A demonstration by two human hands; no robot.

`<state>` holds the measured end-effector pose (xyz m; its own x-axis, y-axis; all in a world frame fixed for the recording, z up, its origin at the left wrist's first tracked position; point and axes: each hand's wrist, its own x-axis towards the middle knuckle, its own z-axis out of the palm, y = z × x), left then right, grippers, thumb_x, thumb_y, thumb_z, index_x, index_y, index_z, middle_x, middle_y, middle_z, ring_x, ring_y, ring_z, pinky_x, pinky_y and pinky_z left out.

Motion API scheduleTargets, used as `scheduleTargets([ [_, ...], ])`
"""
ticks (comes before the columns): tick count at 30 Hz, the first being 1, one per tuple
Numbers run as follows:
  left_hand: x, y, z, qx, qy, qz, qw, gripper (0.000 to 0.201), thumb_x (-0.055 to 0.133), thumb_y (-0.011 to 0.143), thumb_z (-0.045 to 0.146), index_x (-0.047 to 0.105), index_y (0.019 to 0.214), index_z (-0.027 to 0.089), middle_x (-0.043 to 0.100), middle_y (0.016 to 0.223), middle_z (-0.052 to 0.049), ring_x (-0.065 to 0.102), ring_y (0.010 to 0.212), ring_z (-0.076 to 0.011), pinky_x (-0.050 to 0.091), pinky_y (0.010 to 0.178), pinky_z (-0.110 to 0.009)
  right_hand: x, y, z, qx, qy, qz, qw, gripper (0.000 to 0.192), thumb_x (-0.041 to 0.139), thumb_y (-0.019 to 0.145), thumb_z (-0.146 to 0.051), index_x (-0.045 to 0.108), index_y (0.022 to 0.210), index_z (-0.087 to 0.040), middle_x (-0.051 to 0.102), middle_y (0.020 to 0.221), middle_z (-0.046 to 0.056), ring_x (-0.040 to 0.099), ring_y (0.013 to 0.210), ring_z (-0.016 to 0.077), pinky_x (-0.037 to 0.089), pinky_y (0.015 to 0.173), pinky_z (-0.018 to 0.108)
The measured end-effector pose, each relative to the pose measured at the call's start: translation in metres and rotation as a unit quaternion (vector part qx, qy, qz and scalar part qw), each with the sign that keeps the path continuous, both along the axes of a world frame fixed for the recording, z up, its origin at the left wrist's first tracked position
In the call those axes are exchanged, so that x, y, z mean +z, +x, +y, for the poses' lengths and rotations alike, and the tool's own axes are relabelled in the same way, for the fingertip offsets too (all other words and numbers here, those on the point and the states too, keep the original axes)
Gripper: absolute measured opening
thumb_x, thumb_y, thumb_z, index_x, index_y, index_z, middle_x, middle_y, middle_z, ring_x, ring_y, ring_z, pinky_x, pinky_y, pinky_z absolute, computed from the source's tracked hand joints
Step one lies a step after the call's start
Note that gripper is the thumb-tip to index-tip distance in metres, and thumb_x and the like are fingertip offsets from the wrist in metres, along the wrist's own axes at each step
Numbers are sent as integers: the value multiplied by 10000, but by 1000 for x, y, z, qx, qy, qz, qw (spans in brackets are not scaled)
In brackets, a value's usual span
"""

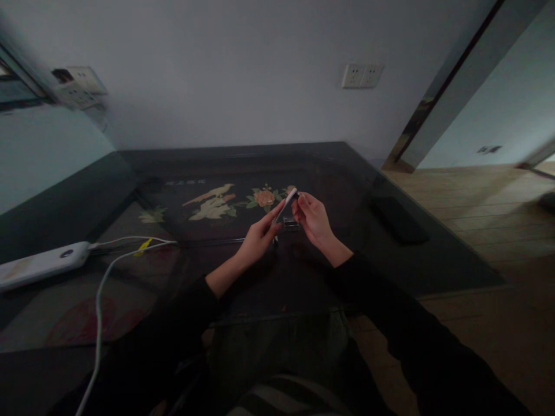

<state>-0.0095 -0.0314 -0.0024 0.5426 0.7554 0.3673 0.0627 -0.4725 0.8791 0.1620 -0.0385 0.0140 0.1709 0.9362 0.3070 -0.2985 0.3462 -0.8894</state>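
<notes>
My left hand [259,234] is closed around a thin, flat object with a pale edge [286,203], held tilted over the dark table and seen almost edge-on, so its kind does not show. At the upper end of that object, my right hand [314,218] has its fingers curled in a pinch. Something small and dark shows by the right fingertips, too small to name. Between and just below the hands lies a small, shiny, box-like thing [292,223] on the table. A small pale bit [275,239] shows just under my left hand.
The dark glossy table [368,277] bears a bird-and-flower picture [212,208]. A white power strip [43,266] with a white cable [99,312] lies at the left. To the right is a flat black object [399,220]. Wall sockets [362,75] sit behind.
</notes>
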Motion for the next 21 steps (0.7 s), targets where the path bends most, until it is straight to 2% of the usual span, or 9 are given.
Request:
scheduleTargets([
  [5, -1, 1, -2, -30, -9, -20, 999, 580, 505, 957, 275, 385, 1522, 224, 696, 922, -55, 395, 563, -86, 374, 549, -202, -1, 0, 0, 4, -5, 14, 1000, 474, 774, 668, -641, 700, 855, -213, 521, 609, -47, 418, 507, 71, 324, 470, 231],
  [7, -2, 2, -3, -38, -21, -17, 999, 589, 507, 958, 269, 373, 1528, 201, 657, 824, -27, 366, 542, -78, 347, 532, -198, 0, 0, 0, 7, 0, 16, 1000, 467, 759, 691, -639, 718, 877, -213, 504, 597, -49, 410, 508, 72, 320, 471, 231],
  [10, -3, 2, -4, -48, -38, -14, 998, 593, 505, 963, 276, 364, 1533, 190, 521, 646, 30, 331, 514, -82, 304, 495, -199, 0, -1, 0, 9, 1, 19, 1000, 483, 747, 696, -650, 735, 915, -219, 495, 595, -49, 401, 512, 77, 314, 473, 237],
  [13, -1, 2, -5, -54, -53, -16, 997, 606, 504, 963, 280, 346, 1541, 187, 416, 586, 61, 317, 498, -81, 287, 479, -199, 0, -1, -1, 10, 1, 22, 1000, 489, 751, 690, -649, 741, 930, -223, 507, 611, -44, 408, 527, 81, 319, 483, 242],
  [15, 0, 2, -4, -48, -48, -12, 998, 608, 507, 958, 269, 351, 1539, 184, 431, 591, 59, 320, 502, -80, 294, 487, -199, 0, -1, -1, 11, 2, 22, 1000, 482, 746, 700, -645, 741, 933, -222, 504, 610, -44, 406, 527, 80, 316, 484, 243],
  [21, 1, -1, 2, -5, -4, 16, 1000, 579, 506, 956, 259, 392, 1521, 207, 607, 716, 8, 360, 537, -85, 347, 536, -205, 1, -1, 0, 21, -4, 24, 999, 451, 769, 688, -626, 720, 860, -213, 512, 612, -43, 415, 515, 72, 312, 475, 231],
])
